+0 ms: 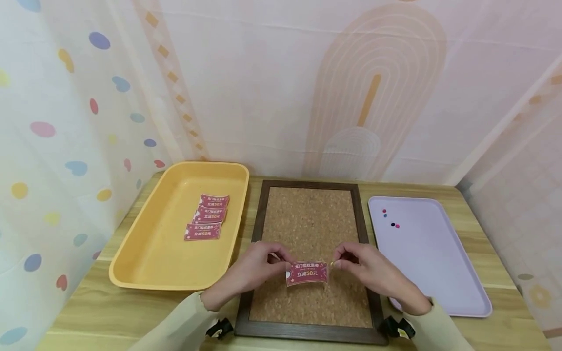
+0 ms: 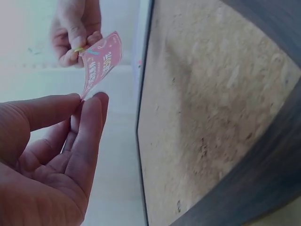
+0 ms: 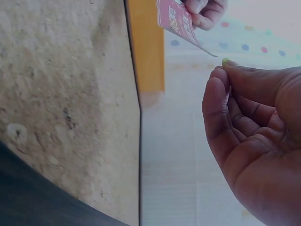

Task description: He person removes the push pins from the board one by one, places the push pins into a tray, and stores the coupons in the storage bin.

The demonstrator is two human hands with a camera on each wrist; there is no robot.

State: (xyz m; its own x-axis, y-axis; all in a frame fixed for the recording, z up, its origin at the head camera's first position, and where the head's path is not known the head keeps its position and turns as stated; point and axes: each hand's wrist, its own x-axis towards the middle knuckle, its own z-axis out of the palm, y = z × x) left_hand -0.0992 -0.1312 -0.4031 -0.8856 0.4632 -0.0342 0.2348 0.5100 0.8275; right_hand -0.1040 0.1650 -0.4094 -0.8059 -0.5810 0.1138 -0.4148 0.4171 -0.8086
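Note:
My left hand (image 1: 256, 265) pinches a dark red paper coupon (image 1: 307, 273) by its left end, between thumb and fingers. Slightly bent, the coupon is held over the lower half of a cork board (image 1: 311, 219) with a dark brown frame. In the right hand (image 1: 373, 268), thumb and index finger pinch a small yellow pushpin (image 3: 229, 62), mostly covered by the fingertips. The pin is close to the coupon's right end. In the right wrist view a small gap shows between pin and paper.
Left of the board stands a yellow tray (image 1: 162, 261) with three similar coupons (image 1: 210, 214) overlapping in a column. On the right, a pale purple tray (image 1: 439, 263) bears several small coloured pins (image 1: 392, 224). A patterned curtain (image 1: 263, 87) hangs behind the wooden table (image 1: 105, 312).

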